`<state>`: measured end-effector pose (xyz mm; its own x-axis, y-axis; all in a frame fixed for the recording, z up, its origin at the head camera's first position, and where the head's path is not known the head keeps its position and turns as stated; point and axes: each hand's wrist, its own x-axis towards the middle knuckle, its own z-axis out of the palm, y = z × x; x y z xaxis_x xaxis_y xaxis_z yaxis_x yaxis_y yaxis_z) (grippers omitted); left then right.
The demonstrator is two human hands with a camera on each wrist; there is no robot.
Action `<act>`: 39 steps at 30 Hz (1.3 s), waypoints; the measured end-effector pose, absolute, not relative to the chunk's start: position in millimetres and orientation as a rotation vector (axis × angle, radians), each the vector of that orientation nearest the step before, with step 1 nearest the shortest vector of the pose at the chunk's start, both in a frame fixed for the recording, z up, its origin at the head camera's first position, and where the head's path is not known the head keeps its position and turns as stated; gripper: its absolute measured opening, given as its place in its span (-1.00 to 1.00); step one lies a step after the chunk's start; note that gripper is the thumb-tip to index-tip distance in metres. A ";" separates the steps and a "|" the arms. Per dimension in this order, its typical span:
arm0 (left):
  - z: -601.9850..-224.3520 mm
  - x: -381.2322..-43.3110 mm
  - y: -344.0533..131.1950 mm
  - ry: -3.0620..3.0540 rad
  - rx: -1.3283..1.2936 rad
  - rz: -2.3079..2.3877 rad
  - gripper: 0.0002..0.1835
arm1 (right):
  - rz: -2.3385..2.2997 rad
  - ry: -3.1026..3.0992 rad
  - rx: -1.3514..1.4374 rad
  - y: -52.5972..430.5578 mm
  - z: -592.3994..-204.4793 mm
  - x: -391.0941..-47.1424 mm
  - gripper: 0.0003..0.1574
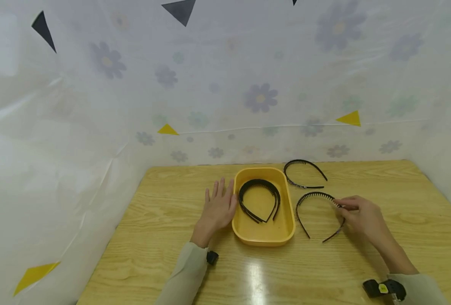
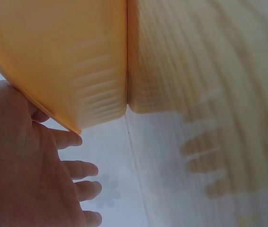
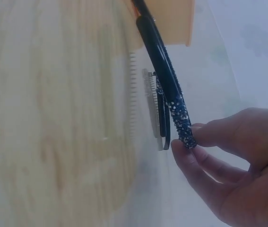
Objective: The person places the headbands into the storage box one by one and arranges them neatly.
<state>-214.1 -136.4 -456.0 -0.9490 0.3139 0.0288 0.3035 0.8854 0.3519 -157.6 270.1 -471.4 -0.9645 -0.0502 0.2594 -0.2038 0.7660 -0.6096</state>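
In the head view a yellow plastic tray (image 1: pixel 261 242) stands on the table with black headbands (image 1: pixel 257 183) lying together inside. My left hand (image 1: pixel 218 208) touches the tray's left rim with its fingers stretched out; the left wrist view shows this hand (image 2: pixel 34 165) against the tray's outer wall (image 2: pixel 77 56). To the right of the tray, my right hand (image 1: pixel 364 218) pinches a black toothed headband (image 1: pixel 317 194) between thumb and fingers. Up close in the right wrist view, that headband (image 3: pixel 164 66) has glittery stones near the pinching fingertips (image 3: pixel 183 151).
Another black headband (image 1: pixel 299 161) lies on the wooden table (image 1: pixel 164 203) behind the pinched one, right of the tray's far corner. A white sheet with flower prints (image 1: pixel 225 97) hangs along the table's back edge and sides.
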 end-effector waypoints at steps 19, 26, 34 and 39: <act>-451.3 -205.5 -141.7 3.017 0.466 0.556 -0.36 | 1.122 -2.505 0.238 272.9 -452.1 -153.0 -0.73; -450.9 -201.8 -135.9 2.995 0.469 0.568 -0.35 | 1.148 -2.449 0.250 271.6 -449.3 -147.5 -0.76; -452.0 -201.4 -135.2 2.991 0.461 0.564 -0.36 | 1.119 -2.387 0.291 249.3 -439.1 -154.7 -0.73; -452.0 -201.4 -135.5 2.992 0.466 0.562 -0.36 | 1.112 -2.377 0.341 230.6 -434.5 -165.3 -0.73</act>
